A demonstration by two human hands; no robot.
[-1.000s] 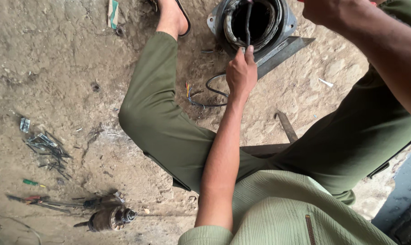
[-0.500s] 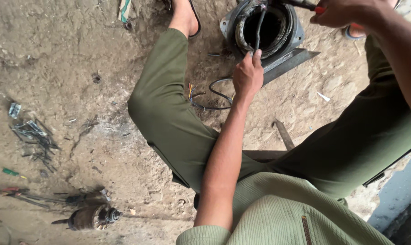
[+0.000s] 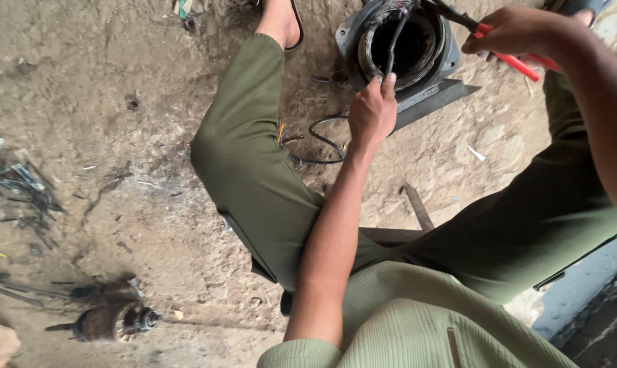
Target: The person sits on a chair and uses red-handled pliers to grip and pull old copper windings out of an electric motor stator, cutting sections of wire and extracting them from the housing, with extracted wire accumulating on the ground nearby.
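At the upper middle of the frame, the left hand pinches a dark wire strand running upward into the round grey metal motor housing; the right hand, upper right, grips red-handled pliers pointing left at it.

Rough, packed brown dirt floor fills most of frame, pitted, strewn with small stones. Even, soft daylight, no hard shadows. Tangle of thin grey scrap wires at left edge. Rusty cylindrical metal rotor with short shaft lying at lower left. Flat rusty metal bar on ground right of centre. Pale blue-grey painted slab edge at lower right, dark rough masonry in corner beyond.
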